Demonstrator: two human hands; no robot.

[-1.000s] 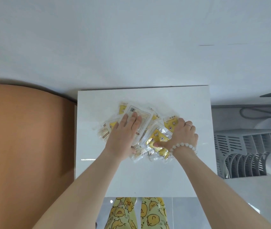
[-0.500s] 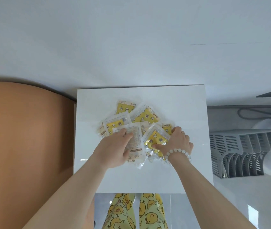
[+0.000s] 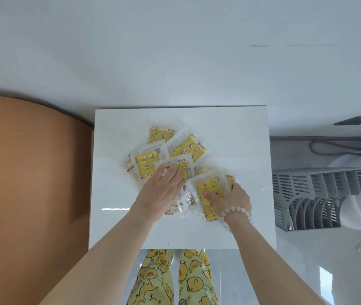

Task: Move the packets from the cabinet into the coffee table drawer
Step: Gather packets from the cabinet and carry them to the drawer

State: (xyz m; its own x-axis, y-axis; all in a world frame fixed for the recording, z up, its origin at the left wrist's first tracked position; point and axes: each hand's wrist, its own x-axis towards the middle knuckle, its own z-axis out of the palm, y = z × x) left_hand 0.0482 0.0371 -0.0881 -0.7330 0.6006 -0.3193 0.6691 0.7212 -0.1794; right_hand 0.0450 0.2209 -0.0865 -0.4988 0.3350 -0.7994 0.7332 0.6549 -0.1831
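A pale wall (image 3: 175, 51) fills the top half of the view, seen from above. Below it on the left is a broad orange-brown curved surface (image 3: 32, 183). In the middle stands a square white counter (image 3: 241, 133) with a glossy top. Past its right edge a gray slatted rack (image 3: 318, 194) stands on a pale shiny floor (image 3: 307, 260). Below the counter's front edge are two legs in yellow-green trousers (image 3: 153, 278) printed with ducks.

A loose pile of packets (image 3: 186, 146), clear plastic with yellow duck-print contents, lies overlapping around the centre of the counter, spreading slightly toward its left edge.

The left hand (image 3: 162, 192) lies palm down on the near left part of the pile, its fingers (image 3: 176, 176) straight and close together, pressing flat on the packets. The right hand (image 3: 239, 199) holds the nearest packet (image 3: 210, 186), which lies at the pile's right front toward the counter's front edge. Its thumb (image 3: 208, 196) rests on top and its fingers curl round the packet's right edge. A white bead bracelet (image 3: 236, 209) circles the right wrist.
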